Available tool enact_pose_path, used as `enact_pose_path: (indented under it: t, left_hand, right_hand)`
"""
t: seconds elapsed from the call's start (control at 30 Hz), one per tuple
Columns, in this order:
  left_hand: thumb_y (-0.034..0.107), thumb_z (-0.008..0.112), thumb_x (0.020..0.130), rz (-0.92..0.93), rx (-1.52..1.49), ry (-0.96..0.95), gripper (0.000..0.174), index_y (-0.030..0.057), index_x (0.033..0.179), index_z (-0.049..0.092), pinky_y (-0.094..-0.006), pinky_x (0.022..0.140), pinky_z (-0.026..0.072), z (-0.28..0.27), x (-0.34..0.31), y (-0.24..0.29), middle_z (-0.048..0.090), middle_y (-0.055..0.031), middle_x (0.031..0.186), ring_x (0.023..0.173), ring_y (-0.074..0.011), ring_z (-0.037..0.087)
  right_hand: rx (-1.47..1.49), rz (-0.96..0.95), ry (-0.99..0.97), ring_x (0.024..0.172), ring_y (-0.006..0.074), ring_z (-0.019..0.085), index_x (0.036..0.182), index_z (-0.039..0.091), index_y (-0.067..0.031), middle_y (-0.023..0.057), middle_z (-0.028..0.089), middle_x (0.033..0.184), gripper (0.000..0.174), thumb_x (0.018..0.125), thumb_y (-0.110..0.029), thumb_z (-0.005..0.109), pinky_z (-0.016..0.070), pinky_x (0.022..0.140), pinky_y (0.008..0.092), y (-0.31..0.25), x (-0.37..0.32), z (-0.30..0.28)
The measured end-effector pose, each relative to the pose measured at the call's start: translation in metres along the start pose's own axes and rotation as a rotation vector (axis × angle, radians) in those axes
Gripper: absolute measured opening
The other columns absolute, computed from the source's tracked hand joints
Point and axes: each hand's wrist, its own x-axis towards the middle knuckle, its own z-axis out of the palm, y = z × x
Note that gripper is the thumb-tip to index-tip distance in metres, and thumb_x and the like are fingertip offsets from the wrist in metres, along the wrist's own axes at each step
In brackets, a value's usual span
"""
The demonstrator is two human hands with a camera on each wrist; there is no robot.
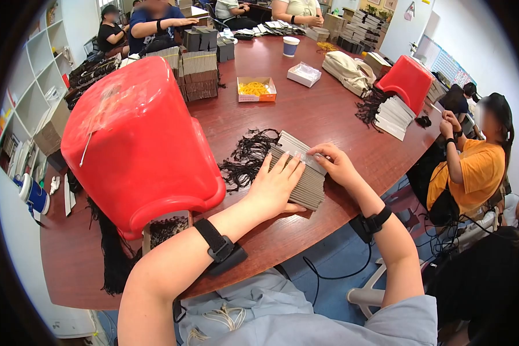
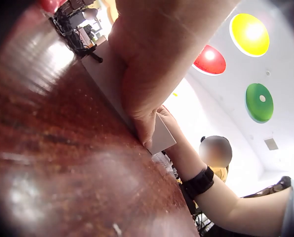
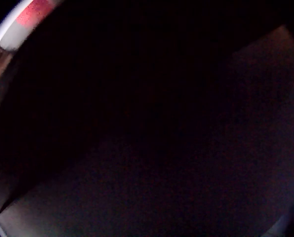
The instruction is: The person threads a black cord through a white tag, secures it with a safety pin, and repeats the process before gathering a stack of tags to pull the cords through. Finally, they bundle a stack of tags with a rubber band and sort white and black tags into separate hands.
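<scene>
A fanned row of grey card strips (image 1: 307, 185) with black tassels (image 1: 249, 158) lies on the table in front of me. My left hand (image 1: 274, 187) rests across the strips with its fingers spread. In the left wrist view, its thumb (image 2: 146, 129) lies along the edge of a pale, flat card (image 2: 162, 137) close over the tabletop. At the far right edge of the row, my right hand (image 1: 335, 165) touches the strips with bent fingers; whether it pinches one I cannot tell. The right wrist view is almost wholly dark.
Left of the strips, a large red plastic stool (image 1: 138, 138) lies on the table (image 1: 254, 124). Farther back are a box of yellow rubber bands (image 1: 254, 89), a white box (image 1: 304, 75), a paper cup (image 1: 290, 46) and stacked cards (image 1: 200, 75). A person in orange (image 1: 473, 164) sits at right.
</scene>
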Motion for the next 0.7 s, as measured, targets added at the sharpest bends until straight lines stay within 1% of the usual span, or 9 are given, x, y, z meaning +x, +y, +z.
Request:
enact_pose_path:
  t: [0.03, 0.07, 0.13, 0.23, 0.37, 0.47, 0.63, 0.67, 0.7]
  left_hand:
    - [0.052, 0.062, 0.064, 0.002, 0.003, 0.004, 0.086, 0.0028, 0.127, 0.031, -0.0482, 0.101, 0.0165, 0.0, 0.0, 0.0, 0.03, -0.0143, 0.132, 0.124, -0.0293, 0.026]
    - [0.052, 0.063, 0.063, 0.004, 0.006, 0.009, 0.086, 0.0028, 0.126, 0.031, -0.0482, 0.101, 0.0168, 0.0, 0.0, 0.0, 0.03, -0.0144, 0.132, 0.124, -0.0293, 0.026]
    - [0.052, 0.063, 0.063, 0.005, 0.006, 0.011, 0.086, 0.0027, 0.127, 0.031, -0.0483, 0.101, 0.017, 0.001, 0.0, -0.001, 0.03, -0.0144, 0.132, 0.124, -0.0293, 0.026]
    - [0.052, 0.063, 0.064, 0.005, 0.011, 0.003, 0.086, 0.0025, 0.127, 0.031, -0.0485, 0.101, 0.0173, 0.001, 0.0, 0.0, 0.029, -0.0145, 0.133, 0.124, -0.0292, 0.025]
    - [0.052, 0.062, 0.064, -0.003, 0.005, -0.001, 0.086, 0.0024, 0.127, 0.03, -0.0487, 0.101, 0.0171, 0.0, 0.0, 0.0, 0.027, -0.0146, 0.134, 0.125, -0.0291, 0.024]
    - [0.053, 0.061, 0.065, -0.002, 0.0, 0.003, 0.086, 0.0024, 0.127, 0.03, -0.0487, 0.101, 0.017, 0.0, 0.0, 0.0, 0.026, -0.0148, 0.135, 0.125, -0.0291, 0.023]
    - [0.053, 0.061, 0.065, 0.0, 0.017, -0.003, 0.087, 0.0023, 0.128, 0.029, -0.0486, 0.101, 0.0172, -0.001, -0.001, 0.0, 0.027, -0.0152, 0.134, 0.125, -0.0292, 0.024]
    - [0.053, 0.061, 0.065, 0.0, 0.027, -0.015, 0.087, 0.0021, 0.128, 0.029, -0.0485, 0.1, 0.0173, -0.001, -0.001, 0.0, 0.027, -0.0153, 0.134, 0.125, -0.0292, 0.024]
    - [0.053, 0.061, 0.065, 0.0, 0.027, -0.015, 0.087, 0.0021, 0.128, 0.029, -0.0485, 0.1, 0.0173, -0.001, -0.001, 0.0, 0.027, -0.0153, 0.134, 0.125, -0.0292, 0.024]
  right_hand:
    - [-0.132, -0.108, -0.031, 0.093, 0.0155, 0.05, 0.102, 0.057, -0.0061, 0.0068, 0.053, 0.097, 0.026, 0.078, -0.016, 0.06, 0.0412, 0.08, 0.0284, 0.0, -0.001, -0.001]
    - [-0.131, -0.106, -0.031, 0.093, 0.0155, 0.05, 0.102, 0.057, -0.0061, 0.0068, 0.053, 0.097, 0.026, 0.078, -0.016, 0.06, 0.0412, 0.08, 0.0284, -0.003, -0.002, -0.001]
    - [-0.096, 0.041, -0.05, 0.096, 0.0171, 0.049, 0.101, 0.057, -0.0069, 0.0077, 0.051, 0.099, 0.03, 0.075, -0.019, 0.064, 0.0411, 0.08, 0.0289, -0.015, -0.004, 0.001]
    - [-0.019, 0.112, -0.057, 0.096, 0.0175, 0.049, 0.1, 0.058, -0.007, 0.0078, 0.05, 0.101, 0.033, 0.072, -0.022, 0.066, 0.041, 0.08, 0.0286, -0.012, -0.004, 0.001]
    - [-0.021, 0.12, -0.058, 0.094, 0.017, 0.05, 0.1, 0.058, -0.0068, 0.0075, 0.05, 0.101, 0.032, 0.072, -0.022, 0.067, 0.0414, 0.079, 0.0282, -0.019, -0.004, 0.001]
    - [0.048, 0.171, -0.065, 0.091, 0.016, 0.051, 0.099, 0.058, -0.0064, 0.0072, 0.05, 0.1, 0.032, 0.073, -0.022, 0.066, 0.0419, 0.077, 0.0278, -0.019, -0.003, -0.001]
    - [0.086, 0.186, -0.069, 0.091, 0.0155, 0.051, 0.099, 0.059, -0.0067, 0.0071, 0.051, 0.1, 0.023, 0.078, -0.015, 0.06, 0.0418, 0.077, 0.0279, -0.014, -0.002, -0.003]
    - [0.085, 0.186, -0.069, 0.091, 0.0155, 0.051, 0.099, 0.059, -0.0067, 0.0071, 0.051, 0.1, 0.023, 0.078, -0.015, 0.06, 0.0418, 0.077, 0.0279, -0.01, -0.001, -0.004]
    - [-0.028, 0.041, -0.064, 0.092, 0.0162, 0.051, 0.099, 0.059, -0.0069, 0.0074, 0.051, 0.099, 0.022, 0.078, -0.014, 0.059, 0.0412, 0.078, 0.0281, -0.006, -0.001, -0.004]
